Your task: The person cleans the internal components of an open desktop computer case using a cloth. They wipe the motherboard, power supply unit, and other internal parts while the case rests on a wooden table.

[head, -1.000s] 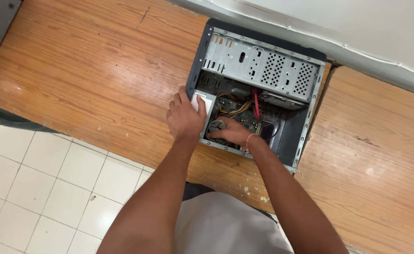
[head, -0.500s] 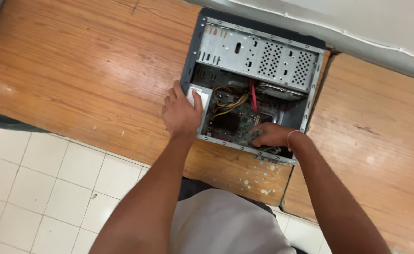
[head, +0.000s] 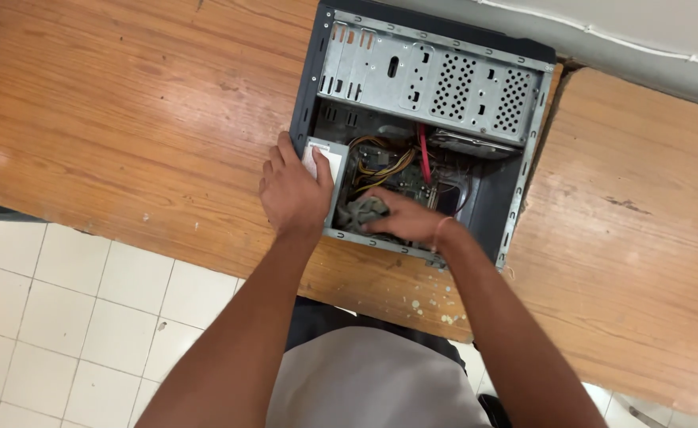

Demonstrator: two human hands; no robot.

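Seen from the head camera, an open computer case [head: 428, 119] lies on its side on the wooden desk [head: 127, 119]. The left hand [head: 293, 190] rests on the case's near corner, fingers curled over the grey power supply [head: 323, 162]. Inside the case, the right hand [head: 408, 218] presses a grey cloth [head: 358, 212] down beside the yellow cables [head: 376, 158], its grip closed on the cloth.

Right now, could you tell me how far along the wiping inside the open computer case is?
Done: the side panel is off the case, which lies open on the wooden table. In hand: the left hand steadies the case at the power supply, and the right hand presses a grey cloth near the case's near edge. Left: the area by the yellow cables and red cable; whether it is clean I cannot tell.
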